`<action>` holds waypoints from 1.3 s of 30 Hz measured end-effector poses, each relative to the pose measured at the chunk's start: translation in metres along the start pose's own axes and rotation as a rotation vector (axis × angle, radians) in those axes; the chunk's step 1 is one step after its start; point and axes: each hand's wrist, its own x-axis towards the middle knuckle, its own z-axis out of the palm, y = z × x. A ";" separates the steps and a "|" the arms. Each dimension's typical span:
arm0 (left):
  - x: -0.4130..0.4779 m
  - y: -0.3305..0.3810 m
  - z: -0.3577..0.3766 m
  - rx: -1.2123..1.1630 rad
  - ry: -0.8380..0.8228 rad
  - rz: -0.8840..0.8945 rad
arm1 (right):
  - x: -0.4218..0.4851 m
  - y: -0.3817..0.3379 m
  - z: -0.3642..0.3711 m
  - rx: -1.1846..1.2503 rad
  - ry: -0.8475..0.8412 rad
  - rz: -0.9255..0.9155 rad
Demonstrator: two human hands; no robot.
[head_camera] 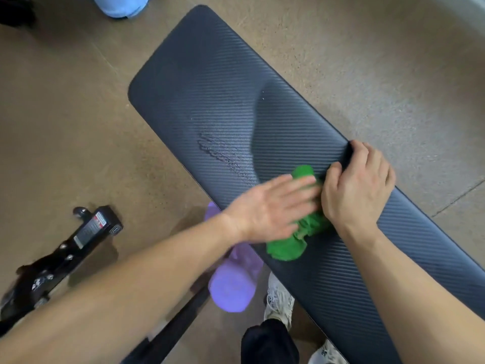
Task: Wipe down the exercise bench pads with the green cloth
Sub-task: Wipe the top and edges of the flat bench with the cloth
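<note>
Pad (210, 88): dark, ribbed, running diagonally from far left to near right across a tan floor (65, 114).

Cloth (286, 248): green, bunched, lying on the pad toward its near-right half, between the two hands.

Left hand (270, 208): flat, fingers straight, palm down on the cloth, nothing clenched; motion-blurred.

Right hand (359, 185): just right of the cloth, fingers curled over the pad's far edge, grasping it.

Wet streak (223, 153): on the pad, just far-left of the cloth.

Purple object (233, 285): on the floor, partly under the pad's near edge. Pale shoe (279, 298) beside it. Black frame (86, 232) with a label, near left. Light blue object (120, 3) at the far edge.
</note>
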 end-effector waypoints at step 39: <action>-0.031 -0.232 -0.032 0.045 0.039 -1.250 | 0.029 -0.031 0.020 -0.225 -0.161 0.179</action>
